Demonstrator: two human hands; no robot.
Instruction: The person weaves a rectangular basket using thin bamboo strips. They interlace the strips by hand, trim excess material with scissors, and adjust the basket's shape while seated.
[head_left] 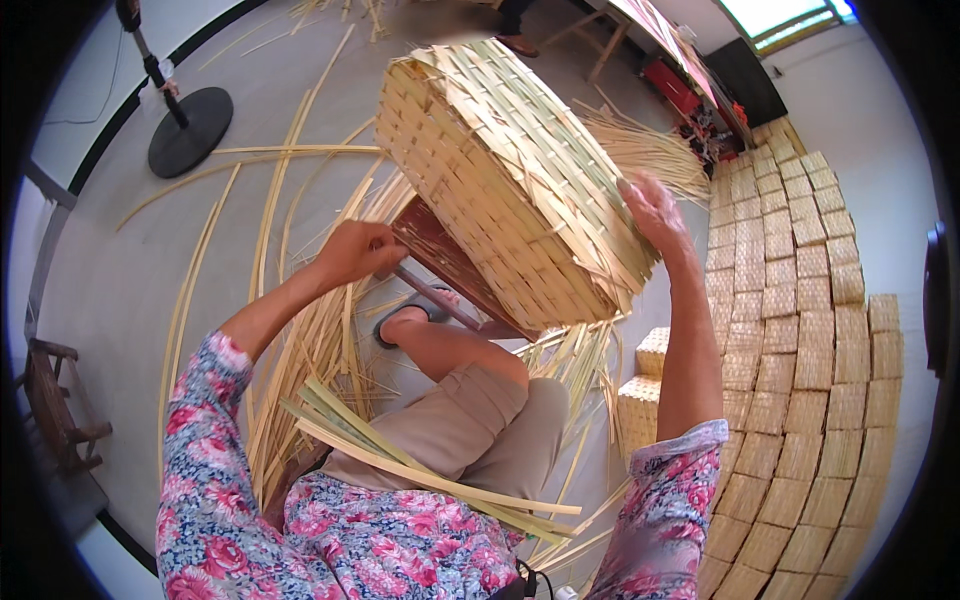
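A box-shaped basket (490, 190) woven from pale bamboo-like strips rests tilted on a dark red wooden stool (435, 240) in front of me. My right hand (655, 212) grips the basket at its right end, the thumb on the upper woven face and the other fingers partly hidden. Beside the stool's left edge, just below the basket, my left hand (362, 248) is closed with its fingers curled together; what they hold, if anything, is too small to tell. Several loose flat strips (430, 465) lie across my lap.
Many long strips (290, 390) are strewn over the floor around my legs. Finished woven blocks (800, 360) are stacked along the right wall, with smaller ones (640, 405) near my right forearm. A round black stand base (190, 132) and a wooden stool (65, 405) are at left.
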